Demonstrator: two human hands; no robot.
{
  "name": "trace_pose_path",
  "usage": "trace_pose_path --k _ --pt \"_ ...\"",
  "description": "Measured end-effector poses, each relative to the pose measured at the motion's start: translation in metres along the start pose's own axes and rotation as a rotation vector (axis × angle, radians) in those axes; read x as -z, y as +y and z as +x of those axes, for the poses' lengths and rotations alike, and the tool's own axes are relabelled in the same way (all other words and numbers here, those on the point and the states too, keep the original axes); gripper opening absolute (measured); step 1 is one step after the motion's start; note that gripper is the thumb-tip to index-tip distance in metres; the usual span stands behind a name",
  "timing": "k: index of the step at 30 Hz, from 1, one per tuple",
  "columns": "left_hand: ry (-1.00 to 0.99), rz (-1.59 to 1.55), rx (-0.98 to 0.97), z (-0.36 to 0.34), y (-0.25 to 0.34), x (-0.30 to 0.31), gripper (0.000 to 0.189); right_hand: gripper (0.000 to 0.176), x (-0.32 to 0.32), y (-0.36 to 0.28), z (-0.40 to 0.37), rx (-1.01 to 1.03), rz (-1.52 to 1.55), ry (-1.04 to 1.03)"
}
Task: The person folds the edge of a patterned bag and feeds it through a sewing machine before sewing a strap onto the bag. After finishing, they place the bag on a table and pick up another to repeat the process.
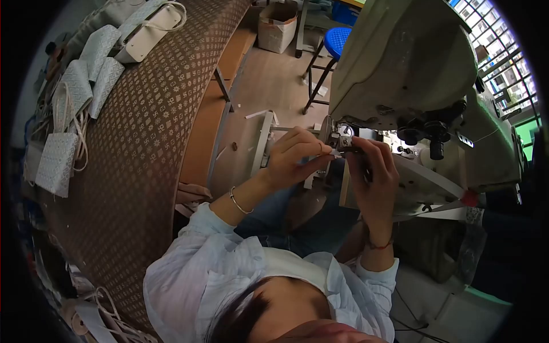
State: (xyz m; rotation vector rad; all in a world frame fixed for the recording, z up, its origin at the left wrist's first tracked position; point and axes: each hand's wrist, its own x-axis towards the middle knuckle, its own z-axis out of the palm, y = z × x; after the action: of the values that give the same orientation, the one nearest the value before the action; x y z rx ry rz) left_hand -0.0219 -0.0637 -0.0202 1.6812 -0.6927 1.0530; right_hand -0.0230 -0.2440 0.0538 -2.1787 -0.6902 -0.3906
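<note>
My left hand (pixel 291 157) is closed in a pinch just left of the sewing machine's needle area (pixel 345 137). A small thin piece shows at its fingertips, too small to name. My right hand (pixel 374 171) curls in from the right, its fingers bent round a small dark item below the needle area; what it is cannot be made out. The fingertips of both hands are close together. Above them hangs the pale head of the sewing machine (pixel 400 63), with dark knobs (pixel 426 132) on its right part.
A table with a brown patterned cloth (pixel 143 108) runs along the left, bearing white patterned pieces (pixel 57 163) and a white bag (pixel 150 34). Beyond my hands are a blue stool (pixel 337 41) and a cardboard box (pixel 277 28). A pale strip (pixel 432 177) crosses the machine's right side.
</note>
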Motion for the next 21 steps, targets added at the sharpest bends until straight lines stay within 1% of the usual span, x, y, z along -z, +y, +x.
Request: trace_pose_path --k 1,3,4,6,7,9,10,12,13,15,16,18,19,21 --pt "-0.007 -0.007 0.002 0.001 0.001 0.000 0.031 0.027 0.001 -0.001 -0.001 -0.009 -0.002 0.004" --pt "-0.033 -0.005 -0.023 0.003 0.007 0.000 0.029 0.029 0.005 -0.005 -0.003 -0.019 0.091 -0.012" --pt "-0.042 -0.013 -0.028 0.004 0.011 -0.002 0.029 0.029 0.008 -0.006 -0.004 -0.025 0.089 -0.001" --pt "-0.085 -0.041 -0.012 0.002 0.020 -0.006 0.029 0.028 0.014 -0.008 -0.009 -0.031 0.070 -0.073" --pt "-0.088 -0.046 -0.014 -0.001 0.027 -0.009 0.029 0.028 0.018 -0.007 -0.010 -0.035 0.068 -0.068" --pt "-0.050 -0.298 0.387 -0.009 0.041 -0.015 0.032 0.024 0.025 -0.004 -0.012 -0.013 0.097 -0.134" --pt "-0.050 -0.299 0.384 -0.013 0.044 -0.016 0.032 0.024 0.028 -0.004 -0.013 -0.012 0.095 -0.132" --pt "-0.059 -0.534 0.624 -0.019 0.046 -0.017 0.042 0.022 0.031 -0.003 -0.015 -0.013 0.106 -0.168" --pt "-0.064 -0.534 0.623 -0.017 0.046 -0.018 0.042 0.022 0.032 -0.001 -0.015 -0.015 0.106 -0.164" --pt "-0.035 -0.484 0.728 -0.008 0.049 -0.017 0.035 0.022 0.032 0.001 -0.016 0.012 0.134 -0.169" --pt "-0.041 -0.481 0.727 -0.004 0.050 -0.016 0.035 0.022 0.031 0.003 -0.016 0.012 0.138 -0.164" --pt "-0.128 -0.496 0.780 0.002 0.051 -0.011 0.032 0.021 0.027 0.007 -0.019 0.047 0.176 -0.091" --pt "-0.135 -0.489 0.787 0.004 0.052 -0.009 0.032 0.021 0.029 0.006 -0.019 0.041 0.186 -0.089" --pt "-0.114 -0.530 0.984 0.005 0.053 -0.005 0.028 0.025 0.039 0.004 -0.018 -0.020 0.179 -0.055"
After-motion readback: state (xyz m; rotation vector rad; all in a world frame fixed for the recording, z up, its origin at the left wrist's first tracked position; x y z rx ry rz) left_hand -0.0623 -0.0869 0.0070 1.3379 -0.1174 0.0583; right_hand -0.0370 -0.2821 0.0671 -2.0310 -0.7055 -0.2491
